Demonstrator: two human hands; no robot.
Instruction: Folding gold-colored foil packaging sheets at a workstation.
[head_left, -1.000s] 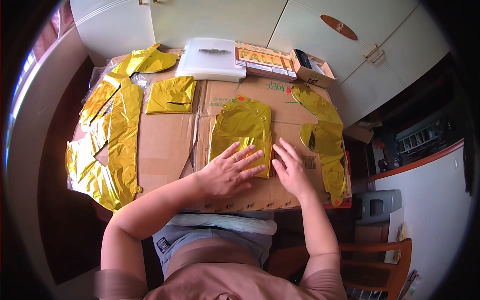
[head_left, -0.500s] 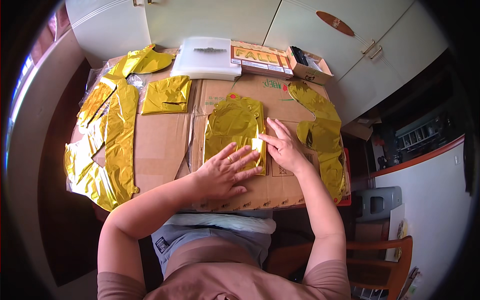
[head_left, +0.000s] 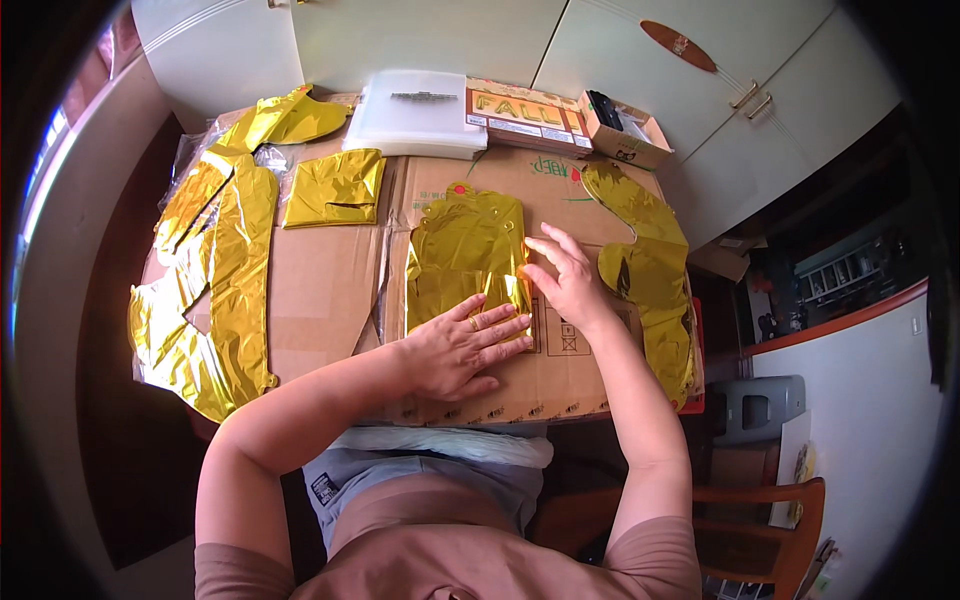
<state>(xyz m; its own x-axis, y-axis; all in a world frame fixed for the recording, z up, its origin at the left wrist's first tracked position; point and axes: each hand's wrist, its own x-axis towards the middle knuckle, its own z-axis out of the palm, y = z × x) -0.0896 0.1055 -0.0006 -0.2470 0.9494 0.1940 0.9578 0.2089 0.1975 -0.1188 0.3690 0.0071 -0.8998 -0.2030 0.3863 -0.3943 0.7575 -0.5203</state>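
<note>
A gold foil balloon [head_left: 462, 245], folded flat into a rough rectangle, lies on cardboard in front of me. My left hand [head_left: 455, 352] rests palm down on its near right part, fingers stretched out and spread. At the balloon's right edge is my right hand [head_left: 572, 285], thumb and fingers apart, their tips touching or very near the foil. A red dot marks the balloon's far left corner. A smaller folded gold foil piece [head_left: 335, 188] sits farther back to the left.
Unfolded gold foil balloons lie at the left [head_left: 235, 260] and right [head_left: 660, 260] of the cardboard sheet [head_left: 325, 290]. Along the back stand a translucent stack of plastic sleeves [head_left: 410, 125], a printed flat box [head_left: 530, 120] and an open carton [head_left: 625, 140]. A wooden chair [head_left: 760, 490] is at my right.
My right hand has drawn its fingers in slightly at the foil's right edge, which now looks straighter. My left hand has shifted a little to the right and nearer me, still flat.
</note>
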